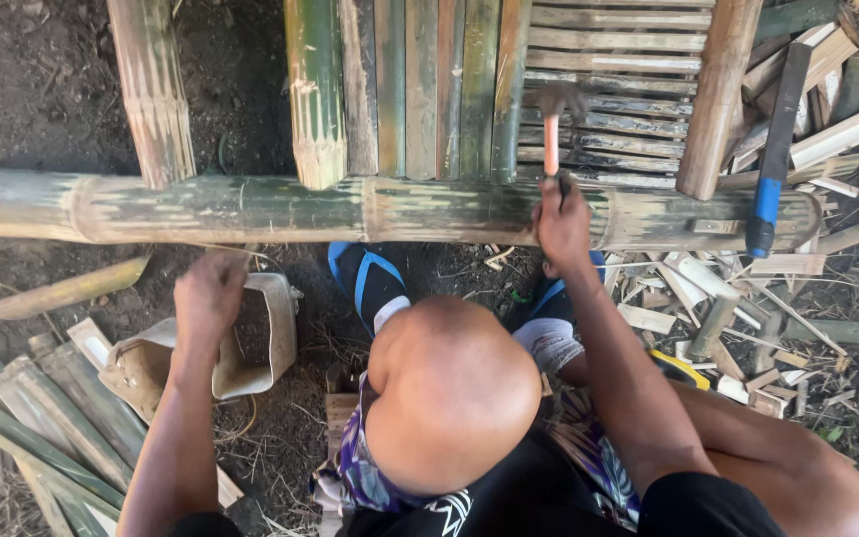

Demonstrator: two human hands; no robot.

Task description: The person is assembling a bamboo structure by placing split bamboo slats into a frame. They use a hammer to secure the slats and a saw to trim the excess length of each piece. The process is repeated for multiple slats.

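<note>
Far left, near side: split bamboo slats heaped on the dirt. Just right of them, a cut-open plastic container set on the ground beside a crumpled sack. Above the container's open mouth, the left hand, blurred, fingers curled inward; whether anything was pinched in them, impossible to tell. Across the whole scene, left to right, a thick green bamboo pole laid level, with upright bamboo pieces butted against its far side. Middle, near side: a bent knee over blue sandals. Right of centre, the right hand wrapped tightly round the handle of a hammer, head raised over a panel of flat bamboo slats just beyond the pole. Further right, a blue-handled tool resting on the pole's end. Far right, offcuts and chips scattered thickly over the ground.
</note>
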